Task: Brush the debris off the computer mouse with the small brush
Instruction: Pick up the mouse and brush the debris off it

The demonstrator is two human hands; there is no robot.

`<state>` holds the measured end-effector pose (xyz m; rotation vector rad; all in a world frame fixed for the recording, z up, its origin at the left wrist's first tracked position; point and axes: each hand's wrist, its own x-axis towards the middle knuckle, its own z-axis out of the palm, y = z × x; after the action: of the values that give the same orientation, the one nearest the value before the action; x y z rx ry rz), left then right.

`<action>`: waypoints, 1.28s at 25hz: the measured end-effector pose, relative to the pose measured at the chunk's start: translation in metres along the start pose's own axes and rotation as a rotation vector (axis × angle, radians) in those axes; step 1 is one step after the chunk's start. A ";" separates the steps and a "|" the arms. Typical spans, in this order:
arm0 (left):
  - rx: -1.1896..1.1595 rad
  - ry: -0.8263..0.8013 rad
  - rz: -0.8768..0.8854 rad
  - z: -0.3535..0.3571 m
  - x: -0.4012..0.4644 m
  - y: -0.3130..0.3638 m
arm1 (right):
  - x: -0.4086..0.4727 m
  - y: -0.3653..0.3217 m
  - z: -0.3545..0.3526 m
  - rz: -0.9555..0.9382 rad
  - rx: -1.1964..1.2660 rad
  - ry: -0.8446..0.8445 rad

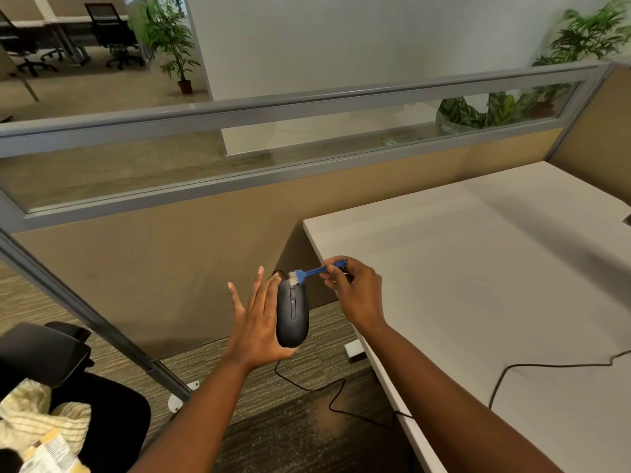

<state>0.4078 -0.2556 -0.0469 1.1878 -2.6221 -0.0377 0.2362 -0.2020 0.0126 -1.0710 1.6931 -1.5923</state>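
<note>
Nearest me, bottom left: black office chair (51,363) with a crumpled cream striped cloth (37,414) and a printed paper packet (51,455) on its seat; the packet's text is too blurred to read. My left hand (254,322) has fingers straight and spread, cradling the black oval computer mouse (293,315) against the palm, held in the air over the carpet, left of the desk edge. Mouse long axis runs away from me, cable end far, buttons facing right. My right hand (356,288) pinches the small blue plastic brush (316,272); its white bristles touch the mouse's far end, handle pointing right. Black cable (341,390) trails down and onto the white desk (478,268). No branding legible.
</note>
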 end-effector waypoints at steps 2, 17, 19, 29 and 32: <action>-0.002 0.000 0.002 0.000 -0.001 0.000 | 0.000 -0.001 -0.002 -0.044 -0.003 0.018; -0.002 -0.021 -0.009 0.001 -0.004 0.001 | -0.006 0.002 -0.005 -0.080 -0.096 0.027; -0.008 -0.015 -0.011 0.001 -0.005 0.001 | -0.008 0.000 -0.004 -0.083 -0.038 0.019; -0.025 0.008 -0.095 -0.001 -0.011 -0.002 | -0.008 0.009 -0.013 0.148 0.035 0.109; -0.007 0.005 -0.111 -0.002 -0.011 -0.005 | -0.009 0.005 -0.013 0.002 -0.048 0.075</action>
<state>0.4185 -0.2506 -0.0479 1.3286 -2.5465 -0.0644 0.2292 -0.1881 0.0078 -1.0454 1.7894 -1.6161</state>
